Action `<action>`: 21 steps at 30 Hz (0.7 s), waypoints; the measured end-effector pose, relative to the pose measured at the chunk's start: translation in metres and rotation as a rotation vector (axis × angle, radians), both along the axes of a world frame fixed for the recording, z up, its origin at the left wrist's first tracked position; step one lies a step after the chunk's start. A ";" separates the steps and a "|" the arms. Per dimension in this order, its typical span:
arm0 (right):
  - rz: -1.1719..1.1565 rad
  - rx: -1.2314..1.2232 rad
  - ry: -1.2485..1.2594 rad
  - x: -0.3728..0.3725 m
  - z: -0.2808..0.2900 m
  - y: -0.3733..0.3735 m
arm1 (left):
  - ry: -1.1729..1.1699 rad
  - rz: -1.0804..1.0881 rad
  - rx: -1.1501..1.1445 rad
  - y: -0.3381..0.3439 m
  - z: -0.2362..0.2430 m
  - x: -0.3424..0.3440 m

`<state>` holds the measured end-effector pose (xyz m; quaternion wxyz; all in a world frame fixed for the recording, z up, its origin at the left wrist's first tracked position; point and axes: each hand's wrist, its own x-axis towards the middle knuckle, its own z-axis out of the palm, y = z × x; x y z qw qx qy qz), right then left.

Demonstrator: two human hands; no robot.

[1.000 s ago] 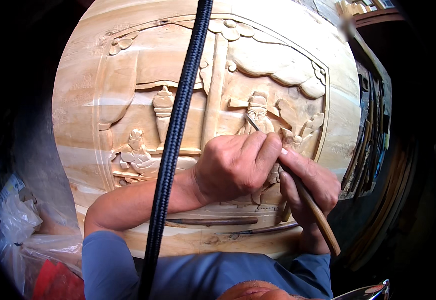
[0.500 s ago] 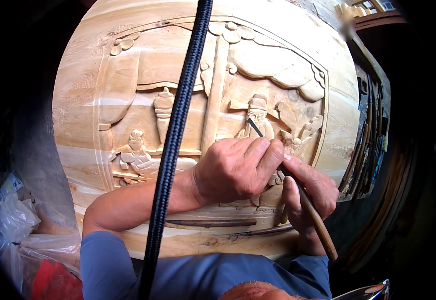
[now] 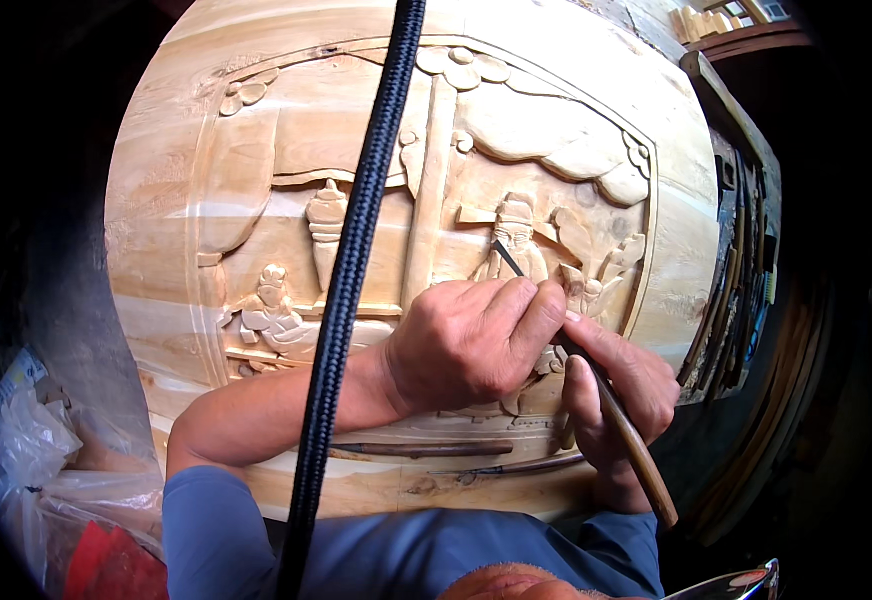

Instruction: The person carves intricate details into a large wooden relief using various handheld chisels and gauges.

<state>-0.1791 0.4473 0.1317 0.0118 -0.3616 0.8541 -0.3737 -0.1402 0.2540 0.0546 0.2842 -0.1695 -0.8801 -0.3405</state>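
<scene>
A wood carving chisel with a brown handle slants across the lower right of a pale carved relief panel. My left hand is closed round the chisel's front part. My right hand grips the handle just behind it, thumb and fingers about the wood. The dark blade points up and left, its tip at the beard and chest of a carved figure in a winged hat. My hands hide the lower part of that figure.
Two more carving tools lie on the panel's near edge, one dark-handled and one thin. A tray of tools stands along the right side. Clear plastic bags sit at lower left. A black braided cable crosses the view.
Almost nothing differs. Both hands keep their grip, and the chisel tip stays at the figure's beard area with at most a slight shift.
</scene>
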 end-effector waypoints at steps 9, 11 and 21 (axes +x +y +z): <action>0.007 -0.030 -0.007 -0.002 -0.004 -0.001 | 0.005 0.013 0.007 0.000 -0.001 -0.002; 0.022 -0.028 -0.008 -0.005 -0.004 -0.001 | 0.006 0.024 -0.020 0.000 0.001 -0.002; -0.127 -0.449 -0.334 0.006 -0.021 0.057 | 0.134 0.016 -0.188 -0.004 0.003 0.005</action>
